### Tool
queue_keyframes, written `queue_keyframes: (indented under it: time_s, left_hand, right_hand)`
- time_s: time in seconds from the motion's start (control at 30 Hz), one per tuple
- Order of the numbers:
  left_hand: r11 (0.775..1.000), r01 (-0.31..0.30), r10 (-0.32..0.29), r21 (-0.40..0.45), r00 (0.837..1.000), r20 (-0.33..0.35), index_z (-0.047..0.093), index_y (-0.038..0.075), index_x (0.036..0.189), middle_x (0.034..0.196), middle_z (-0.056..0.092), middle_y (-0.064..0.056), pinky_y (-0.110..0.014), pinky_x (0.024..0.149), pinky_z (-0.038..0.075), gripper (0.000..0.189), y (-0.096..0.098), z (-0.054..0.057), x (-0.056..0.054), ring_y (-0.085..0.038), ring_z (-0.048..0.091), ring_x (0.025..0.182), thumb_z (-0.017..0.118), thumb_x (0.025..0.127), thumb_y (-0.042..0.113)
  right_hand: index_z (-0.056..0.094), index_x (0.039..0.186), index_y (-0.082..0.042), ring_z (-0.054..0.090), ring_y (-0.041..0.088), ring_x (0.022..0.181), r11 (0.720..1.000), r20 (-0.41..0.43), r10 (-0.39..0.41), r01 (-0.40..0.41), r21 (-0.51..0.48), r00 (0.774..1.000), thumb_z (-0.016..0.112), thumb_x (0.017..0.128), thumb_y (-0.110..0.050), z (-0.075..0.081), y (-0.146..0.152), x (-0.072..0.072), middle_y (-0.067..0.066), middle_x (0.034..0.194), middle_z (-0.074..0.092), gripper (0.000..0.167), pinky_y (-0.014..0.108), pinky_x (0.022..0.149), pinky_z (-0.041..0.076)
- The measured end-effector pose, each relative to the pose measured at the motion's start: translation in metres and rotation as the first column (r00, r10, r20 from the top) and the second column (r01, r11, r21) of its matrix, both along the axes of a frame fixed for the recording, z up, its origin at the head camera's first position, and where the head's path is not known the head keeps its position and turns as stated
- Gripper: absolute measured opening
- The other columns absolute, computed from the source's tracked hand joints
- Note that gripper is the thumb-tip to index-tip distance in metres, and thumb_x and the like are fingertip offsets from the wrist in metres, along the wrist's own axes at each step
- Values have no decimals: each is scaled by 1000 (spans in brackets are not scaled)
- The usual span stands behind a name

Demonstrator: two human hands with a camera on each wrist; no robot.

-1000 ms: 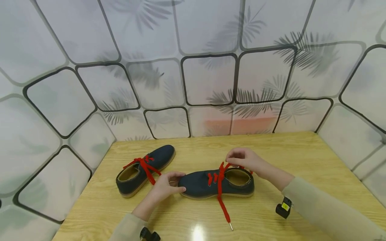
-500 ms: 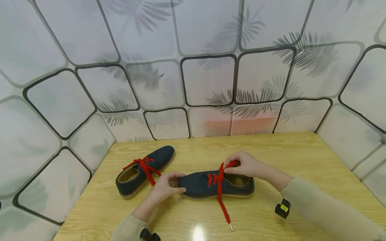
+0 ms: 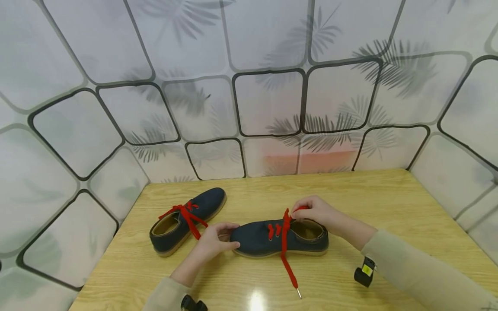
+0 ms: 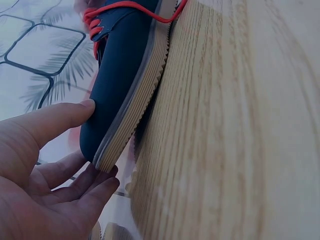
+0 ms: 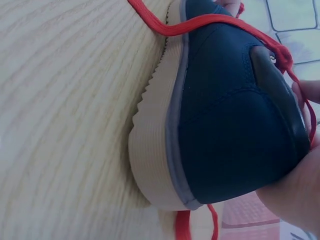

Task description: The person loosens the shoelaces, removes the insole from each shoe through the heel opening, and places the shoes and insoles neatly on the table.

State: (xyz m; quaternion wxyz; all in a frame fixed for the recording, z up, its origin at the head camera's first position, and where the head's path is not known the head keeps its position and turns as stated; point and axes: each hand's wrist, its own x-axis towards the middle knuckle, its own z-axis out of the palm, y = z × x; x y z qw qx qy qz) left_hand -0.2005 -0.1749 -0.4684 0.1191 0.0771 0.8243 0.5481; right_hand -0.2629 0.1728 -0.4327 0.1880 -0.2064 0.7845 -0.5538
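Red lace (image 3: 284, 246) pinched by right grip (image 3: 320, 214), left grip (image 3: 213, 238) clasping navy shoe (image 3: 254, 237), sole ridges (image 4: 146, 90) wrist-view only

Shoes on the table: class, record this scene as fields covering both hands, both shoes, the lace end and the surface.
Left hand: holds the toe of the held shoe
Right hand: pinches red lace above the shoe's opening
Held shoe: dark blue, sole down, toe pointing left
Other shoe: dark blue, red lace, to the left, toe pointing away to the right
Lace end: metal-tipped, lying on the table
Surface: light wooden table
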Motion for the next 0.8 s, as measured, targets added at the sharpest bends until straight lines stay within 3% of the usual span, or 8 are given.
queue_keyframes:
  time_s: [0.2, 0.37, 0.8]
  left_hand:
    - [1000, -9, 9, -1, 1000, 3, 66, -5, 138, 140, 66, -27, -46, 105, 61, 52, 0, -1, 0, -43, 66, 129, 84, 89, 0]
    - [1000, -9, 9, -2, 1000, 5, 66, -4, 138, 140, 66, -27, -46, 106, 61, 52, 0, -1, 0, -43, 66, 130, 84, 89, 0]
    - [1000, -20, 20, -8, 1000, 18, 67, -3, 138, 141, 66, -26, -44, 105, 61, 51, 0, -1, -2, -43, 65, 130, 84, 90, 1]
  right_hand:
    - [75, 97, -2, 63, 13, 81, 996, 54, -73, 75, -40, 996, 66, 98, -11, -3, 1, -2, -8, 83, 67, 13, 30, 81, 56]
    - [74, 94, -4, 60, 16, 81, 992, 101, -113, 119, -52, 988, 65, 98, -11, -4, 1, -3, -5, 82, 65, 12, 31, 80, 54]
    - [72, 90, -7, 58, 14, 80, 986, 135, -121, 135, -94, 983, 62, 102, -13, 0, 2, 2, -6, 80, 63, 17, 29, 80, 50]
